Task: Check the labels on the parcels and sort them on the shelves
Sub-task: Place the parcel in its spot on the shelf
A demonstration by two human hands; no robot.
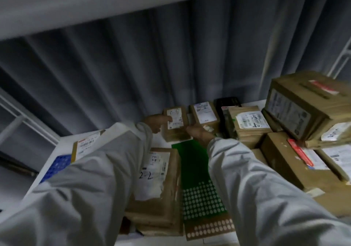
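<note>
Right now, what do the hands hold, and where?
Both hold one small brown parcel: left hand at its left edge, right hand at its lower right corner.

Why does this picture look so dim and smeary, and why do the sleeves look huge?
Head view: the light is low, so the grey curtain falls into shadow; motion blur smears the white shelf edge overhead and the label print on the small brown parcel that both hands touch; the wide-angle lens swells the near white sleeves and tilts the brown cardboard boxes at the right.

Dim, cool light is falling unevenly, motion blur is softening the whole frame, wide-angle distortion is bending the edges, and the white labels (252, 120) are glaring slightly.
</note>
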